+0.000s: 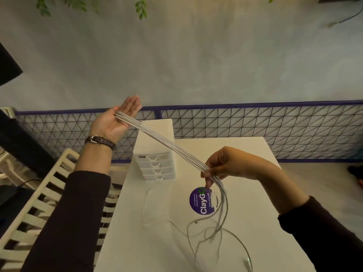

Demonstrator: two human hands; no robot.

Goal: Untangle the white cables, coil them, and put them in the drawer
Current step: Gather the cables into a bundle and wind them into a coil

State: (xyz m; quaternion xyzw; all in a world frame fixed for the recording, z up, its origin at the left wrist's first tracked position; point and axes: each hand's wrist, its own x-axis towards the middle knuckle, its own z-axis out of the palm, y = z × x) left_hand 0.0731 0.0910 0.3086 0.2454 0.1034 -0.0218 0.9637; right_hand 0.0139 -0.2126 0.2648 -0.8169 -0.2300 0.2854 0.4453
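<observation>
Several strands of white cable point(167, 143) stretch taut between my two hands, above the white table point(245, 232). My left hand point(115, 119) is raised at the upper left, palm up and fingers straight, with the strands looped over the palm. My right hand point(222, 165) pinches the same strands lower right. Below it the loose cable ends point(214, 226) hang down and trail over the table in loops. A white drawer unit point(156, 154) with several shut drawers stands at the table's far left corner, behind the cable.
A round purple sticker point(201, 201) lies on the table under my right hand. A white slatted chair point(39, 203) stands left of the table. A purple-framed wire mesh fence point(255, 122) runs behind the table, before a pale wall.
</observation>
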